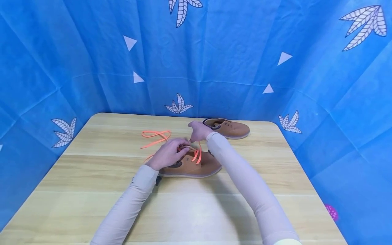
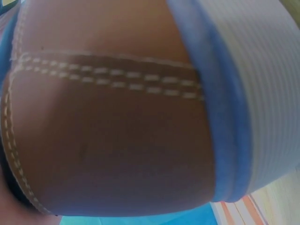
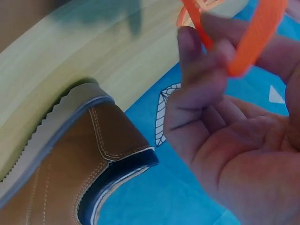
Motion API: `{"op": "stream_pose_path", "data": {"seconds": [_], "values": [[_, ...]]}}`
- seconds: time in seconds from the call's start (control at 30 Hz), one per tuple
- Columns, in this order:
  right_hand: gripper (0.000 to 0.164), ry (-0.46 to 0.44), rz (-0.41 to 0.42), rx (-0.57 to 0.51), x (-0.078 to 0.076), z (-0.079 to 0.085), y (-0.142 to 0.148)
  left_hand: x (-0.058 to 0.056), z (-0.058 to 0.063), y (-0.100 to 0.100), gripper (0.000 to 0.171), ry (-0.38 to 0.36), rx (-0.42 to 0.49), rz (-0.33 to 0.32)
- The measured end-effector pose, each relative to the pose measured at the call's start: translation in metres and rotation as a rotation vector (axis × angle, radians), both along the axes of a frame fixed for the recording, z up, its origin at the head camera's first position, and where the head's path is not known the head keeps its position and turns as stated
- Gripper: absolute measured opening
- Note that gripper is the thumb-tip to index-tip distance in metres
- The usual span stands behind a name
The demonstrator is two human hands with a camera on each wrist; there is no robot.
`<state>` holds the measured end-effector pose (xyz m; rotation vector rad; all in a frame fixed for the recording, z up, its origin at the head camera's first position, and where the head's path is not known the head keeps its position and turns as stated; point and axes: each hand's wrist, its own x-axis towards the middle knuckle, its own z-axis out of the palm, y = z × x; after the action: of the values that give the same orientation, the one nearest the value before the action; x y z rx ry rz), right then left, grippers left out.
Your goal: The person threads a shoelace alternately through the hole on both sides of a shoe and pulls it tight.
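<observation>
A brown shoe (image 1: 186, 166) with a pale sole stands on the table, toe to the right, an orange shoelace (image 1: 199, 156) through its front eyelets. My left hand (image 1: 168, 154) rests over its heel side, fingers and thumb curled at the raised tongue and opening; exactly what the fingertips grip is hidden. The left wrist view is filled by the shoe's stitched heel (image 2: 117, 136). Just above the shoe, my right hand (image 1: 199, 131) pinches the orange shoelace. The right wrist view shows that lace (image 3: 260, 37) between the thumb and curled fingers (image 3: 201, 79).
Behind, near the table's back edge, stands a second brown shoe (image 1: 234, 129) without visible laces. A loose orange lace (image 1: 156, 133) lies looped on the wooden table (image 1: 101, 177), left of the hands. A blue patterned curtain (image 1: 239, 68) surrounds the back and sides.
</observation>
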<state>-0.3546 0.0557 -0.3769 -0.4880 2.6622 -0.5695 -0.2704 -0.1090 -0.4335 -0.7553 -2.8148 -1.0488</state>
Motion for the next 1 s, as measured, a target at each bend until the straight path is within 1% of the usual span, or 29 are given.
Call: {"op": "stream_pose_path", "data": {"seconds": [0.03,0.13,0.27,0.33,0.4,0.6,0.77,0.83,0.9,1.0], "values": [[0.067,0.018,0.000,-0.010,-0.001,0.000,0.001,0.000,0.000,0.000,0.020,-0.001,-0.003,0.001],[0.052,0.054,-0.033,-0.092,-0.003,0.001,0.003,-0.001,-0.001,0.000,0.022,-0.002,-0.014,0.004],[0.031,0.115,-0.101,-0.226,-0.004,0.006,0.007,-0.001,0.000,0.000,0.024,-0.006,-0.020,0.007],[0.021,0.143,-0.115,-0.273,-0.005,0.009,0.009,-0.001,0.000,0.000,0.025,-0.007,-0.018,0.007],[0.015,0.156,-0.128,-0.317,-0.006,0.012,0.010,-0.001,0.000,0.000,0.026,-0.011,-0.018,0.009],[0.021,0.195,-0.171,-0.438,-0.009,0.017,0.010,0.000,0.000,0.000,0.023,-0.008,-0.030,0.015],[0.026,0.257,-0.244,-0.554,-0.010,0.020,0.007,0.000,0.000,0.000,0.023,-0.006,-0.037,0.013],[0.027,0.284,-0.282,-0.619,-0.010,0.022,0.006,0.001,0.000,0.000,0.022,-0.006,-0.042,0.015],[0.028,0.301,-0.316,-0.709,-0.011,0.025,0.005,0.000,0.000,0.000,0.022,-0.003,-0.043,0.015],[0.030,0.290,-0.350,-0.866,-0.012,0.030,0.005,0.000,0.001,0.000,0.021,-0.002,-0.040,0.020]]}}
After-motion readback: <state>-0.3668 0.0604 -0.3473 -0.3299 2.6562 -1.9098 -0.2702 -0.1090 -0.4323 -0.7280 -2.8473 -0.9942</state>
